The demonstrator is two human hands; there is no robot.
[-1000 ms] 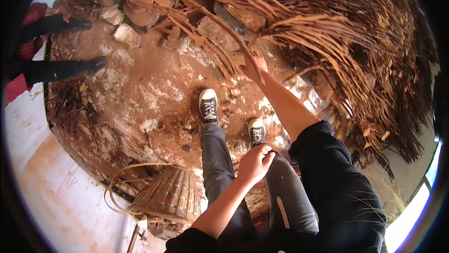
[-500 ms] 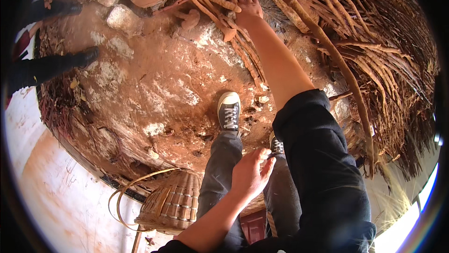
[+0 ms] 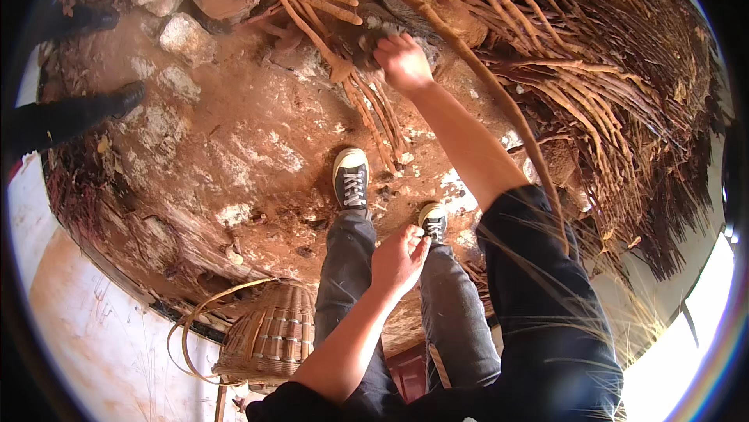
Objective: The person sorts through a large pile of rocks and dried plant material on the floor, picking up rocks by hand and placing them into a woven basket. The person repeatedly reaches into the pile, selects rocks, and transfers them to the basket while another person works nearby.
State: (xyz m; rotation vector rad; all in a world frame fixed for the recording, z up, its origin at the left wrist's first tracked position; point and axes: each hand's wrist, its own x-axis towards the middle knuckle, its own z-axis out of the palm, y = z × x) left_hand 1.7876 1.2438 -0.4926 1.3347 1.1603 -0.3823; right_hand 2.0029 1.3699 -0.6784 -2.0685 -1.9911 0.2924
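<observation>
My right hand (image 3: 403,63) reaches out over the dirt floor (image 3: 257,133), beside the fork of a bundle of sticks (image 3: 374,106). Its fingers are curled against a dark, greyish thing (image 3: 368,49), too smeared to name. Just beyond lies a long, thick branch (image 3: 484,71) that bends down along my right arm. My left hand (image 3: 399,260) hovers above my thighs, thumb and fingertips pinched together. Whatever sits in that pinch, if anything, is too small to make out.
Brushwood (image 3: 624,94) is heaped along the right side. Pale stones (image 3: 187,38) lie at the far left, near another person's dark-clad leg (image 3: 78,114). A woven basket (image 3: 269,328) with a hoop handle stands by my left leg. My sneakers (image 3: 351,180) rest on the floor.
My right hand has drawn back toward me from among the far sticks, with the dark thing at its fingers. The view has shifted slightly. My left hand keeps its pinch.
</observation>
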